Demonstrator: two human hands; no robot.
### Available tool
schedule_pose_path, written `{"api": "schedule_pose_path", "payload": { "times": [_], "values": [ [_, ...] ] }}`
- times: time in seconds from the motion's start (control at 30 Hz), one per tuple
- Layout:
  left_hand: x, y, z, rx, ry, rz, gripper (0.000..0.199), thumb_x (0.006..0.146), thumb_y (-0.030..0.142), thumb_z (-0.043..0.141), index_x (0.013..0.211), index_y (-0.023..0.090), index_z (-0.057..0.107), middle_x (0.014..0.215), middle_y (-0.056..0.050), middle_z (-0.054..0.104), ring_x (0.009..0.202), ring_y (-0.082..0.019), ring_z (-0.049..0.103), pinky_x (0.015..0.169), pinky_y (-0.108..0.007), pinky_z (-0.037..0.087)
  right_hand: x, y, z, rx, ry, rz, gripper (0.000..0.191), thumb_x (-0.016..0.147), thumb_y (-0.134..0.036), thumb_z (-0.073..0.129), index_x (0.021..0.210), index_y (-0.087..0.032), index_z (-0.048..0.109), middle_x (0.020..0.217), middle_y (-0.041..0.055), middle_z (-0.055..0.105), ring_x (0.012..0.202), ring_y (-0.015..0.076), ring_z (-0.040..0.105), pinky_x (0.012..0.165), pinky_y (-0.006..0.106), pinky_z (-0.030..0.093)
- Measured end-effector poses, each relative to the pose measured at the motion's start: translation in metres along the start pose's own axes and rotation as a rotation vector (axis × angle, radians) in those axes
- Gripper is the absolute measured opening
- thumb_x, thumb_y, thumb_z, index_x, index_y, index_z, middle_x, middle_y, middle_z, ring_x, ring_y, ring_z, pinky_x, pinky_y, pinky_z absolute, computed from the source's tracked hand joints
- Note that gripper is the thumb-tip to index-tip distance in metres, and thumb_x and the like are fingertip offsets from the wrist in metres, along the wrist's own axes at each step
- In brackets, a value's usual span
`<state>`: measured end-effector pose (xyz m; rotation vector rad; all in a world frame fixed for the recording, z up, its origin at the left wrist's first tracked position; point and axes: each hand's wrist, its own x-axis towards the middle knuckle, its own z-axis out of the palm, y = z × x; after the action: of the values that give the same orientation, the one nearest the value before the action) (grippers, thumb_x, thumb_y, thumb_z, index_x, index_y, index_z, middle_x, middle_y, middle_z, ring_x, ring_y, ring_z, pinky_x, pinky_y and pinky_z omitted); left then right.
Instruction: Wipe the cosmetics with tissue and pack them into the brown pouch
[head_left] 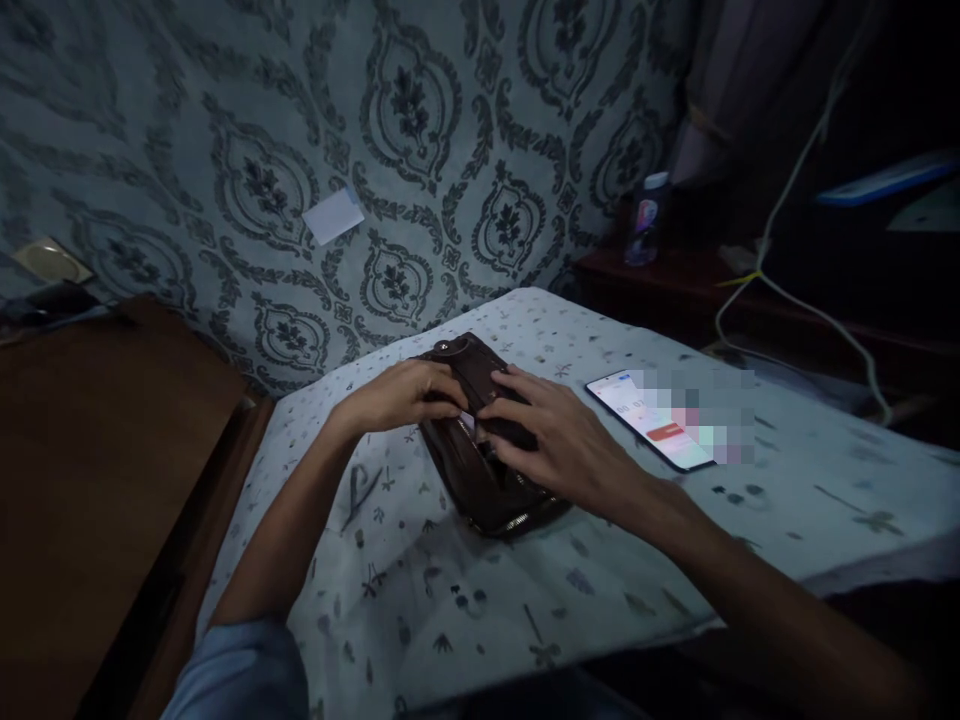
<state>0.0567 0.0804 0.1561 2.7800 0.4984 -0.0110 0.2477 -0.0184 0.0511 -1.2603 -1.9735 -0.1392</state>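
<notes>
A dark brown leather pouch (469, 470) with a metal zip and a snap button lies on the patterned white cloth, its zip partly open. At its left side my left hand (412, 395) is closed, thumb and fingers pinching at the opening, where a small pale item (469, 421) shows. What exactly the fingertips grip is hidden. My right hand (544, 430) rests over the right part of the pouch with its fingers curved and apart, touching the leather and the opening. A lit phone (652, 420) lies to the right of my right hand.
The cloth-covered table (450, 620) stands against a patterned wall with a white card (334, 216) on it. A bottle (646, 220) stands on a dark red surface at the back right, near a white cable (817, 310). Brown furniture (97, 480) borders the left.
</notes>
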Motion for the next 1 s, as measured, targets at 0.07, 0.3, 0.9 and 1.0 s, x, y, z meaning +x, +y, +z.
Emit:
{"api": "schedule_pose_path", "payload": {
  "times": [0.07, 0.3, 0.9, 1.0],
  "values": [
    [0.006, 0.002, -0.008, 0.005, -0.109, 0.014, 0.018, 0.092, 0.023, 0.059, 0.1, 0.017, 0.074, 0.105, -0.007, 0.072, 0.096, -0.017, 0.065, 0.085, -0.024, 0.045, 0.002, 0.002, -0.003, 0.032, -0.005, 0.022, 0.022, 0.083, -0.021, 0.06, 0.1, -0.02, 0.073, 0.13, 0.0177, 0.064, 0.128, 0.0331, 0.056, 0.097, 0.049, 0.052],
    [0.015, 0.014, -0.008, 0.179, -0.103, -0.03, 0.02, 0.088, 0.014, 0.061, 0.099, 0.023, 0.076, 0.102, -0.002, 0.077, 0.092, -0.017, 0.069, 0.079, -0.023, 0.045, 0.004, 0.002, -0.015, 0.063, -0.059, 0.084, 0.029, 0.084, -0.024, 0.058, 0.11, -0.02, 0.072, 0.129, 0.0153, 0.064, 0.127, 0.0313, 0.057, 0.095, 0.044, 0.055],
    [0.012, 0.018, 0.009, 0.053, -0.028, 0.106, 0.026, 0.094, 0.012, 0.049, 0.095, 0.02, 0.074, 0.107, -0.007, 0.075, 0.1, -0.019, 0.069, 0.085, -0.025, 0.047, 0.015, -0.014, -0.009, -0.206, -0.314, 0.167, 0.052, 0.084, -0.027, 0.057, 0.135, -0.018, 0.051, 0.154, 0.0213, 0.037, 0.133, 0.0421, 0.043, 0.092, 0.058, 0.049],
    [0.013, 0.015, 0.012, 0.019, -0.011, 0.139, 0.027, 0.093, 0.011, 0.049, 0.094, 0.02, 0.074, 0.104, -0.008, 0.074, 0.102, -0.02, 0.068, 0.089, -0.027, 0.048, 0.011, -0.011, -0.005, -0.194, -0.211, 0.171, 0.057, 0.082, -0.023, 0.056, 0.138, -0.018, 0.048, 0.149, 0.0196, 0.044, 0.129, 0.0389, 0.047, 0.091, 0.054, 0.052]
  ]
}}
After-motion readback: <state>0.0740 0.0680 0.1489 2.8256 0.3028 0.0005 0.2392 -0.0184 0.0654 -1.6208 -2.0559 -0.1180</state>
